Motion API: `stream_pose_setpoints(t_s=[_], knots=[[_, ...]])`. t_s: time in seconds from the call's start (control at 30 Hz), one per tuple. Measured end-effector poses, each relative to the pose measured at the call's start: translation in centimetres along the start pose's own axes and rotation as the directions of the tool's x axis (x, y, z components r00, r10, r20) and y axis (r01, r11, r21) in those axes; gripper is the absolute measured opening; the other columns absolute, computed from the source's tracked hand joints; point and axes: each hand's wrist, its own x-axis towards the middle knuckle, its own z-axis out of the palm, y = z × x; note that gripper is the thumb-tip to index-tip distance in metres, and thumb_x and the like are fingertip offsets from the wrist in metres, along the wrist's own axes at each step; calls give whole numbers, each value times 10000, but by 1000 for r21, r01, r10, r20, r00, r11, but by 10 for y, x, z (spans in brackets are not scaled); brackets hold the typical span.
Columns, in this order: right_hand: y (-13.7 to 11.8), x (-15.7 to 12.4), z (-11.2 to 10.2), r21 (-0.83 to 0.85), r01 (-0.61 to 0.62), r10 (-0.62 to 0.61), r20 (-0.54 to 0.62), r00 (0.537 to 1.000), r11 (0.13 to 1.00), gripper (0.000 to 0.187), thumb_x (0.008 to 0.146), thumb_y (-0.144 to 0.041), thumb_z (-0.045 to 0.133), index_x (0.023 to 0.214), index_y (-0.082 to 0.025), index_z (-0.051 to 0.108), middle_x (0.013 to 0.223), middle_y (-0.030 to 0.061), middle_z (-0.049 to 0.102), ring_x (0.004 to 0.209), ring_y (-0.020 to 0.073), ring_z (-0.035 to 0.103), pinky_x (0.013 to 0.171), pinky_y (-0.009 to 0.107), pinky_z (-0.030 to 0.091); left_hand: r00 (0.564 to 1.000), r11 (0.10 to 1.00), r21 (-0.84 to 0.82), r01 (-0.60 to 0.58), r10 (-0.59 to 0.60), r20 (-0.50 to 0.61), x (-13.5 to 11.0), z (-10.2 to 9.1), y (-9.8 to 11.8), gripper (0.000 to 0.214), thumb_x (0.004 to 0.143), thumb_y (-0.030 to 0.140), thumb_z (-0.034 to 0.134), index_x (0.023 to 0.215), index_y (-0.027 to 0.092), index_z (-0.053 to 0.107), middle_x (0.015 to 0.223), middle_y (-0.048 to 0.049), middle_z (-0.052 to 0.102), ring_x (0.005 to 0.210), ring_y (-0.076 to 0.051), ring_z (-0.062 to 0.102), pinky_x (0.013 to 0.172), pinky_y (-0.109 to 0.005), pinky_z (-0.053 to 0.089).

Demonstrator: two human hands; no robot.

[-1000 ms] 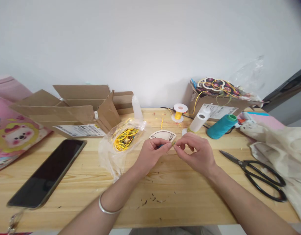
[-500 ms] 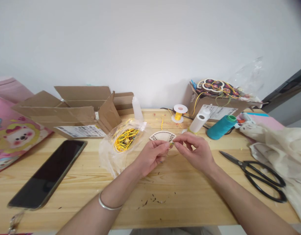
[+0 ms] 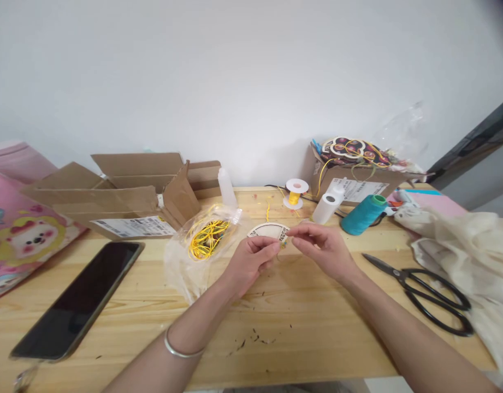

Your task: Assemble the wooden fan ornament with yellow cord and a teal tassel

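My left hand (image 3: 251, 260) is closed, thumb against forefinger, on a small yellow-green bit with a thin dangling end (image 3: 282, 246); its kind is too small to make out. Just to the right, my right hand (image 3: 323, 248) has its thumb and forefinger drawn close together near that bit. Whatever lies between those fingertips is too fine to see. Behind both hands, a pale fan-shaped wooden piece (image 3: 270, 230) with cut-out lattice corners lies on the table, partly covered by my fingers. A twisted yellow cord (image 3: 268, 212) runs from its top.
Clear bag of yellow cords (image 3: 209, 238), open cardboard box (image 3: 124, 199) and phone (image 3: 77, 300) on the left. Yellow thread spool (image 3: 294, 197), white bottle (image 3: 327, 207), teal thread cone (image 3: 364, 214) and filled box (image 3: 357, 188) at back right. Black scissors (image 3: 415, 284) beside cream cloth (image 3: 472, 251).
My right fingertips have drawn slightly away from my left ones, showing more of the small bit in my left hand. The view has shifted a little.
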Motion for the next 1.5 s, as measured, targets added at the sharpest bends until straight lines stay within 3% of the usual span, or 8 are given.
stream_pose_setpoints(t_s=[0.13, 0.2, 0.33, 0.47, 0.67, 0.9, 1.2, 1.5], knots=[[-4, 0, 2, -57, 94, -89, 80, 993, 994, 170, 732, -192, 523, 861, -169, 632, 641, 2, 536, 485, 72, 402, 414, 196, 327, 1000, 1000, -9, -1, 2, 27, -2, 2, 3, 158, 651, 279, 636, 674, 122, 631, 453, 69, 340, 430, -28, 244, 419, -191, 180], [-5, -1, 2, -80, 119, -117, 40, 992, 990, 149, 734, -182, 520, 835, -167, 629, 630, 0, 531, 465, 67, 386, 404, 196, 320, 1000, 1000, -17, 0, 0, 25, -1, 3, 4, 160, 647, 283, 638, 664, 125, 630, 447, 70, 339, 429, -29, 247, 420, -191, 184], [-3, -5, 2, -173, 275, -293, -90, 952, 946, 87, 717, -160, 534, 760, -180, 608, 624, 1, 534, 529, 92, 462, 468, 216, 384, 997, 998, 42, -46, 49, -65, 1, 2, 0, 173, 618, 304, 657, 648, 137, 628, 459, 62, 400, 424, -27, 267, 416, -193, 176], [-2, -9, 5, -277, 379, -399, -16, 917, 883, 77, 704, -182, 551, 759, -190, 604, 696, 23, 562, 630, 116, 525, 572, 249, 437, 981, 982, 161, -95, 120, -154, 3, 1, -3, 189, 608, 321, 661, 656, 140, 636, 471, 52, 461, 439, -34, 312, 432, -188, 213], [-2, -11, 7, -347, 351, -389, -43, 920, 870, 53, 692, -192, 561, 739, -184, 585, 679, 20, 560, 614, 115, 521, 563, 248, 434, 962, 941, 311, -132, 197, -189, 1, 4, 1, 196, 614, 321, 651, 658, 130, 646, 518, 27, 538, 471, -51, 377, 470, -189, 299], [-1, -10, 9, -386, 355, -406, -57, 912, 852, 44, 696, -177, 548, 698, -190, 590, 635, 11, 548, 595, 114, 509, 549, 245, 421, 961, 932, 333, -143, 212, -180, 0, 7, 0, 205, 604, 329, 652, 659, 131, 662, 585, -6, 597, 524, -82, 446, 513, -207, 351], [-6, -6, 9, -151, 148, -157, -52, 986, 977, 103, 693, -130, 532, 597, -166, 537, 539, -21, 515, 454, 63, 406, 379, 183, 294, 988, 982, 174, -68, 90, -122, -1, 5, 0, 194, 610, 335, 651, 629, 142, 639, 442, 59, 433, 428, -38, 283, 428, -200, 188], [-6, -6, 8, -63, 126, -127, -11, 992, 990, 86, 682, -138, 554, 599, -156, 557, 552, -14, 518, 465, 65, 378, 392, 193, 277, 994, 992, 116, -39, 50, -98, 1, 2, -3, 173, 606, 304, 668, 662, 141, 648, 464, 50, 440, 435, -33, 268, 430, -209, 163]])
